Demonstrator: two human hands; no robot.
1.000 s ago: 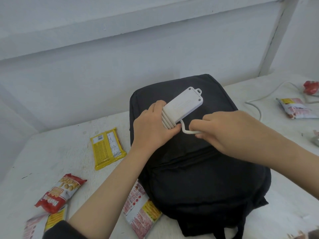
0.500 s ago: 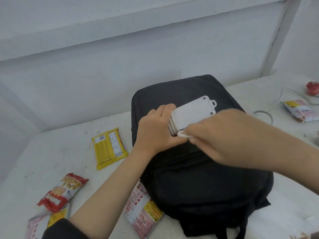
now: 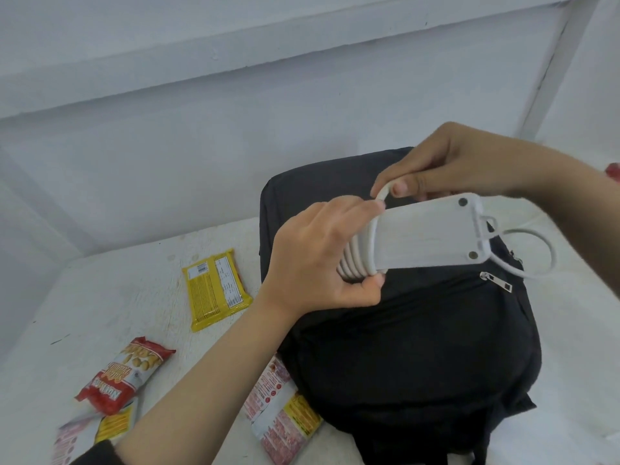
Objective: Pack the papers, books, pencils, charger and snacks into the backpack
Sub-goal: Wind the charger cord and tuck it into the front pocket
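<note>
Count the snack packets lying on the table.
4: yellow packet left of the backpack; red packet nearer; pale packet partly under it; pink packet partly under the backpack's corner. The right arm may hide more.

A white-painted table [image 3: 110, 297] filled the lower part of the view, its top scuffed and streaked, with a short dark scratch [image 3: 60, 340] near 8 o'clock. Behind it, from 9 o'clock across to 1 o'clock, rose a plain white wall [image 3: 167, 169]. A broad white ledge [image 3: 235, 38] ran along that wall, slanting upward toward 1 o'clock. At 1 o'clock 1 white post [image 3: 550, 72] leaned in the wide-angle view. The light was soft and even, with a cool bluish cast, brightest at 3 o'clock.
</note>
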